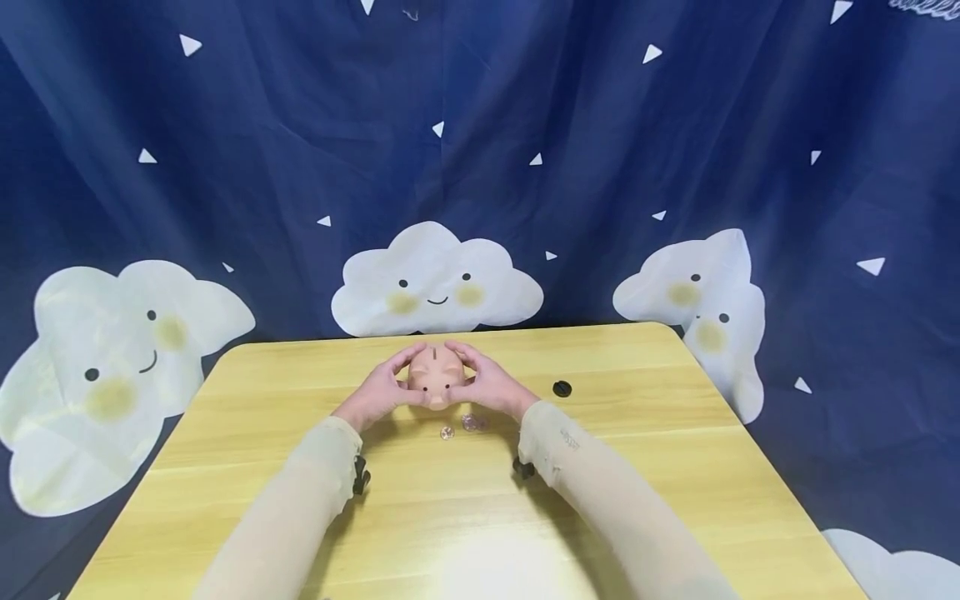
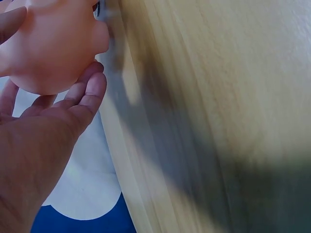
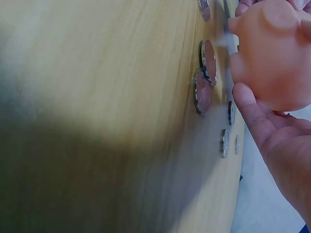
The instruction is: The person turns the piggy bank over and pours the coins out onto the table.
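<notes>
A pink piggy bank (image 1: 436, 372) is between my two hands near the far side of the table, its snout facing me and its coin slot on top. My left hand (image 1: 384, 390) holds its left side, thumb by the face and fingers curving behind. Mirroring that, my right hand (image 1: 491, 385) grips the other side. Fingers reach low on the rounded body (image 2: 53, 53) in the left wrist view, beside a stubby foot. Just in front of the bank, a silver coin (image 1: 447, 432) lies next to a small cluster of coins (image 1: 471, 422).
A black round plug (image 1: 562, 389) lies on the wooden table (image 1: 637, 475), right of my right hand. In the right wrist view, several coins (image 3: 202, 91) are spread near the bank. Behind the table hangs a dark blue curtain (image 1: 480, 183) with cloud faces.
</notes>
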The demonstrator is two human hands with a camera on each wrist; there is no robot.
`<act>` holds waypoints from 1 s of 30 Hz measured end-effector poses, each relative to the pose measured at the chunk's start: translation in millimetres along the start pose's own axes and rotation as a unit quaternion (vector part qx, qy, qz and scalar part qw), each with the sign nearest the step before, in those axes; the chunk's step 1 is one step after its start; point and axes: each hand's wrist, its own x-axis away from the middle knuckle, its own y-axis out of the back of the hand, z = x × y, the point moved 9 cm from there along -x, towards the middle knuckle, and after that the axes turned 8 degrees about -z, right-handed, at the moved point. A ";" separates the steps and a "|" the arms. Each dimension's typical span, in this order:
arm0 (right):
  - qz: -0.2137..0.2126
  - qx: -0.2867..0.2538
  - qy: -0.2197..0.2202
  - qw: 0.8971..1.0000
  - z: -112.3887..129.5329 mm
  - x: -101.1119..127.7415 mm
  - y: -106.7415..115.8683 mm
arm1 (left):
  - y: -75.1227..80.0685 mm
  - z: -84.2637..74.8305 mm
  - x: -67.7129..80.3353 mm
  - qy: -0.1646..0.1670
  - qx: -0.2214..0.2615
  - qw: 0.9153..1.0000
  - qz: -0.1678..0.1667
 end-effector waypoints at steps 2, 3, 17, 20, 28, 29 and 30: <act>0.000 0.002 -0.001 1.000 -1.2 0.2 0.5 | -1.4 1.3 -0.7 0.000 0.006 1.000 0.000; 0.000 0.003 0.001 1.000 -1.6 0.2 0.6 | -1.6 2.3 -1.0 0.002 0.007 1.000 -0.003; -0.003 0.025 0.010 1.000 -1.6 -3.6 4.1 | 0.8 9.0 -5.3 -0.001 -0.014 1.000 0.002; -0.003 0.030 0.009 1.000 -1.8 -3.4 5.6 | -0.7 9.1 -8.3 -0.003 -0.005 1.000 0.007; -0.004 0.052 0.004 0.999 -0.5 8.9 14.2 | 11.2 13.3 0.4 -0.002 -0.031 1.000 0.002; -0.007 0.054 0.003 0.999 -0.6 11.2 18.7 | 16.6 14.8 3.0 -0.001 -0.036 0.999 -0.001; -0.010 0.056 0.003 0.998 -1.0 13.4 24.7 | 23.2 16.3 6.0 -0.004 -0.049 0.999 -0.004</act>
